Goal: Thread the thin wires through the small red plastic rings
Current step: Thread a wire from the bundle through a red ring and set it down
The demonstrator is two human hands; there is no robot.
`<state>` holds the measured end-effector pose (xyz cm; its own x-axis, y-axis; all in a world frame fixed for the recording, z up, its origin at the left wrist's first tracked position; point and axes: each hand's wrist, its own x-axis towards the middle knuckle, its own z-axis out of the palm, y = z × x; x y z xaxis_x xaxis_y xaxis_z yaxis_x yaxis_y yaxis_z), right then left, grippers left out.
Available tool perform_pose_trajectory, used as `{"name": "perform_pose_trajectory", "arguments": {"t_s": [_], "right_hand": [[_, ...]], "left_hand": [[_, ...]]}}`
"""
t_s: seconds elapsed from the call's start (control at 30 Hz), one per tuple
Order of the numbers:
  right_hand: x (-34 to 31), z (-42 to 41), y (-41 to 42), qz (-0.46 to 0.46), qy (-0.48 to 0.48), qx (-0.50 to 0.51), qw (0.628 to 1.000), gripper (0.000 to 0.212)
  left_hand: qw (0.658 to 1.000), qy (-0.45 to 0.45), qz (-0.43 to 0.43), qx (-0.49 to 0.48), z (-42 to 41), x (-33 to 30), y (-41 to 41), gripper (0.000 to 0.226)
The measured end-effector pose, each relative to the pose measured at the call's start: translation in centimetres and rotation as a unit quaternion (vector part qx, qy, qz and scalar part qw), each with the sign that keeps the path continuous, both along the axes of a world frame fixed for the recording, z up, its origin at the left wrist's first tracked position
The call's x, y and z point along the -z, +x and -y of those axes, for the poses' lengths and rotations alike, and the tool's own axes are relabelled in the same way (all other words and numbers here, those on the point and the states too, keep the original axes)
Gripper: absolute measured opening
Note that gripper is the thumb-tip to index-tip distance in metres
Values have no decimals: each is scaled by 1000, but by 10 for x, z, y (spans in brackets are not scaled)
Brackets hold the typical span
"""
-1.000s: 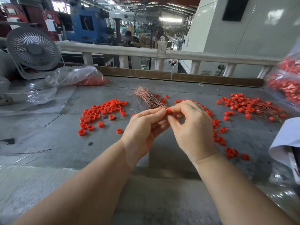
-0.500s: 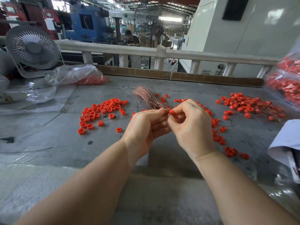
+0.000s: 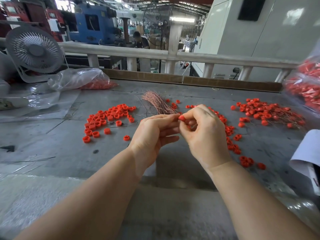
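My right hand (image 3: 204,134) pinches a small red ring (image 3: 181,118) between thumb and forefinger above the middle of the grey table (image 3: 69,149). My left hand (image 3: 152,134) meets it fingertip to fingertip, its fingers pinched at the ring; a wire between them is too thin to make out. Just behind the hands lies a bundle of thin copper wires (image 3: 156,102). Loose red rings (image 3: 105,119) are heaped to the left. More rings (image 3: 230,135) trail down on the right. A pile of rings with wires through them (image 3: 266,112) sits at the far right.
A small grey fan (image 3: 34,51) stands at the back left beside a clear plastic bag of red rings (image 3: 83,80). Another bag of red parts (image 3: 306,84) hangs at the right edge. White paper (image 3: 308,151) lies at the right. A white railing (image 3: 155,54) runs behind the table.
Both hands stay together at the ring and have shifted only slightly. The right fingers have turned the ring a little at the left fingertips.
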<state>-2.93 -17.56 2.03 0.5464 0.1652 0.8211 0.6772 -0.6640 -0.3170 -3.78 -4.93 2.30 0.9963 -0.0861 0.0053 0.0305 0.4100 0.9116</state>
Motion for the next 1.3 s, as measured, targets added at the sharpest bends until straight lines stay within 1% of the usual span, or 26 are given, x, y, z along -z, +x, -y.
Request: {"name": "perform_pose_trajectory", "arguments": {"t_s": [0.23, 0.4, 0.63, 0.73, 0.87, 0.9, 1.0, 1.03, 1.2, 1.3], "right_hand": [[-1, -2, 1, 9, -5, 10, 1000, 6], [-1, -2, -1, 10, -38, 38, 999, 16], [-2, 0, -4, 13, -57, 32, 998, 10], [-3, 0, -4, 20, -47, 22, 998, 11], [-3, -2, -6, 36, -32, 4, 999, 5], [-3, -2, -6, 35, -22, 3, 999, 8], [-3, -4, -8, 28, 16, -8, 999, 25], [-2, -4, -8, 30, 19, -14, 999, 27], [1, -2, -5, 23, 21, -16, 999, 25], [2, -1, -4, 9, 29, -20, 999, 23]], "left_hand": [[999, 30, 6, -10, 1, 1, 0, 19], [998, 53, 18, -21, 2, 1, -1, 16], [999, 47, 14, -10, -1, 3, 1, 13], [1000, 26, 5, -1, -2, 4, 2, 16], [1000, 2, -2, 16, -3, 6, 5, 18], [1000, -3, -3, 19, -4, 6, 5, 18], [1000, -8, -3, 20, -5, 7, 6, 17], [1000, -8, 1, 19, -5, 8, 6, 17], [1000, -2, 28, 11, -4, 9, 7, 21], [999, -19, 36, -2, -2, 9, 7, 12]]}}
